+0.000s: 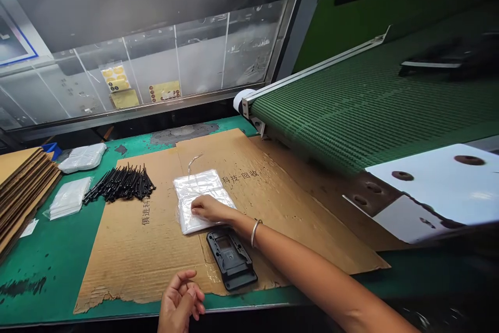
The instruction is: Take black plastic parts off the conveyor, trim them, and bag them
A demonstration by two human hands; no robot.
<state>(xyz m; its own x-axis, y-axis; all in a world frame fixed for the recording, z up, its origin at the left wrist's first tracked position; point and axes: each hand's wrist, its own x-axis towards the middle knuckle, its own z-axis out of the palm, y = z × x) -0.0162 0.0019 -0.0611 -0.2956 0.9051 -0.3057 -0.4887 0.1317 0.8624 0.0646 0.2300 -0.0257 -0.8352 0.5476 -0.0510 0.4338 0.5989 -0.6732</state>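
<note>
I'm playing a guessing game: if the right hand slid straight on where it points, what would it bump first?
Past the plastic stack under it, the right hand would probably meet the black sticks, unless it's too high; depth is unclear.

Cardboard sheet (156, 255) before you: black print (240, 176), right of centre, reads "科技-回收". Second print (145, 211), to your left, turned sideways; "俱进科" legible, far end covered. White-and-yellow sticker sheet (116, 79) and yellow sticker sheet (165, 92) behind the clear panel: round marks, too small for you to read. Blue-edged sign (17, 39), upper left: cut off by your view, wording unreadable.
</note>
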